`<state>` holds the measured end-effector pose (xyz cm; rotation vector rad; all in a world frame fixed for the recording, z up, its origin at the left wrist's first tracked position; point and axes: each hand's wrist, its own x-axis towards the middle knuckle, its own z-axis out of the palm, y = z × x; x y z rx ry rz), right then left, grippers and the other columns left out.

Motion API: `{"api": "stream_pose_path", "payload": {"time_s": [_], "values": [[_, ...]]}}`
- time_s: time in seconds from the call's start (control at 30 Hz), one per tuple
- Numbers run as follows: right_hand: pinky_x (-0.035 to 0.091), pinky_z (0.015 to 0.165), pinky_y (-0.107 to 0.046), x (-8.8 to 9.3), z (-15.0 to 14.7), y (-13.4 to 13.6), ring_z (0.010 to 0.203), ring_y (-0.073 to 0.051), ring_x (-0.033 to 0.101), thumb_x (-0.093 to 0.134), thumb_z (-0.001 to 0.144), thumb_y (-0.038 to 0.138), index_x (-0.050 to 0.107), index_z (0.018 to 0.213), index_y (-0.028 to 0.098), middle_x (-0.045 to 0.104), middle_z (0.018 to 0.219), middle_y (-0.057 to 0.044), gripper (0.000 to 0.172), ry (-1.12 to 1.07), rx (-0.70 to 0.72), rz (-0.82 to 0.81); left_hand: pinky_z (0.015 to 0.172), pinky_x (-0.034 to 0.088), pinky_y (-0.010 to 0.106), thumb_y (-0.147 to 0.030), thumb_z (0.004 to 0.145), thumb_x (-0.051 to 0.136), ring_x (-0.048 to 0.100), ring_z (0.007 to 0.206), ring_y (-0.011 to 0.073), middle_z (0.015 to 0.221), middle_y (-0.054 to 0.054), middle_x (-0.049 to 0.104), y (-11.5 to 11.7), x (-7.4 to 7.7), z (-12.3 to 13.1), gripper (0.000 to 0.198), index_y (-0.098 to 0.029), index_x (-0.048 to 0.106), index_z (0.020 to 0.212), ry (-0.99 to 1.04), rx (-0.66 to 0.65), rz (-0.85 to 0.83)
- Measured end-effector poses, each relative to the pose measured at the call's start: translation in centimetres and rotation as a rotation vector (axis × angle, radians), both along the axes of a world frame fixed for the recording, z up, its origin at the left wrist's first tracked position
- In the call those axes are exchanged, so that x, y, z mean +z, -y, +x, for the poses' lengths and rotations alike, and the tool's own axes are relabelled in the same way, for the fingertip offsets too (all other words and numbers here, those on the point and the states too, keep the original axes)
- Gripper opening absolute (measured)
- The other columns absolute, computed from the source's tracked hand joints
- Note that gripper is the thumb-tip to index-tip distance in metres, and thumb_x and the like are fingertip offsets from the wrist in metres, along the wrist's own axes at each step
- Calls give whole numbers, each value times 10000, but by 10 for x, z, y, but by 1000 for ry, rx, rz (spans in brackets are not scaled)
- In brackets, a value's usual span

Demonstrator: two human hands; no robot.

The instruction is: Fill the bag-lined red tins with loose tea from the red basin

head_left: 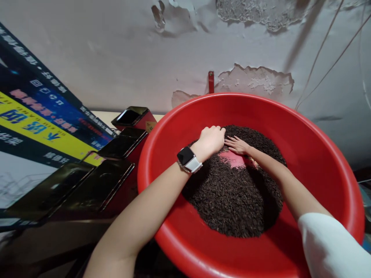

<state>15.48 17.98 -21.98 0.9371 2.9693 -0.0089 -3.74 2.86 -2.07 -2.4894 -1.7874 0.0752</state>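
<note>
A large red plastic tub [324, 170] holds a layer of small dark elongated grains [232, 204], which look like seeds or loose tea; I cannot tell which. A pinkish-red bare patch [234, 159] shows through the grains below my hands. My left hand [211, 139], with a watch [187, 157] on its wrist, is at the far side of the grains, knuckles up and fingers curled under. Whatever lies beneath those fingers is hidden. Close beside it, my right hand [236, 145] lies palm down on the grains, fingers stretched out and apart.
Several dark, shiny-topped boxes [123, 143] stand left of the tub. A printed banner [43, 123] leans further left. Behind the tub is a wall [116, 58] with peeling paint and a small red strip [211, 82]. Thin cords [321, 73] hang at the right.
</note>
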Motion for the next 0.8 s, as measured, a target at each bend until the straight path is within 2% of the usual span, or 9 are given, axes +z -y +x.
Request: {"api": "stream_pose_path", "payload": {"time_s": [0.1, 0.23, 0.33, 0.43, 0.53, 0.63, 0.73, 0.8], "values": [[176, 1133, -494, 16, -10, -18, 1404, -266, 250, 319, 951, 330, 407, 1416, 187, 315, 1510, -53, 495, -2, -99, 7, 869, 449, 341, -201, 950, 327, 571, 1091, 239, 1222, 133, 602, 1, 0, 1, 343, -124, 551, 1199, -5, 1, -25], [410, 972, -369, 55, -23, -32, 1164, -244, 544, 345, 949, 290, 591, 1235, 149, 561, 1313, -119, 403, -15, -240, 18, 873, 460, 364, -200, 951, 316, 574, 1096, 258, 1216, 143, 605, 0, -5, 0, 358, -110, 555, 1203, -10, -18, -39], [455, 864, -323, 84, -23, -31, 1061, -244, 596, 370, 949, 314, 613, 1184, 126, 562, 1271, -156, 387, -51, -298, 78, 876, 472, 371, -208, 952, 320, 583, 1097, 268, 1205, 144, 616, -3, -8, -1, 358, -110, 571, 1188, -17, -13, -40], [472, 807, -332, 101, -13, -17, 1004, -260, 618, 450, 922, 368, 664, 1092, 136, 598, 1194, -163, 359, 42, -318, 90, 877, 482, 372, -218, 948, 331, 592, 1100, 272, 1205, 157, 622, -5, -9, -1, 367, -114, 583, 1194, -47, 13, -102], [481, 784, -364, 103, 7, 10, 927, -272, 645, 512, 889, 366, 718, 914, 139, 682, 971, -158, 308, 254, -293, -29, 847, 502, 375, -224, 933, 351, 601, 1096, 283, 1213, 168, 625, -8, -14, 0, 382, -124, 591, 1213, -110, 20, -251], [489, 756, -339, 93, 32, 48, 834, -225, 664, 568, 830, 233, 726, 917, 183, 709, 900, -113, 187, 344, -259, -143, 840, 505, 365, -223, 903, 395, 610, 1085, 279, 1234, 159, 620, -13, -24, 2, 384, -158, 605, 1218, -166, -33, -380], [497, 702, -298, 78, 51, 88, 747, -185, 655, 608, 760, 154, 720, 968, 218, 721, 886, -67, 245, 375, -167, -259, 845, 502, 347, -226, 876, 437, 634, 1039, 261, 1195, 144, 647, -17, -42, 5, 363, -177, 639, 1174, -165, -99, -440], [506, 689, -282, 68, 56, 107, 723, -177, 650, 622, 737, 144, 726, 918, 209, 724, 865, -55, 218, 364, -106, -319, 846, 501, 343, -237, 871, 452, 643, 1015, 260, 1157, 148, 665, -19, -58, 8, 343, -164, 659, 1135, -147, -132, -458]]}}
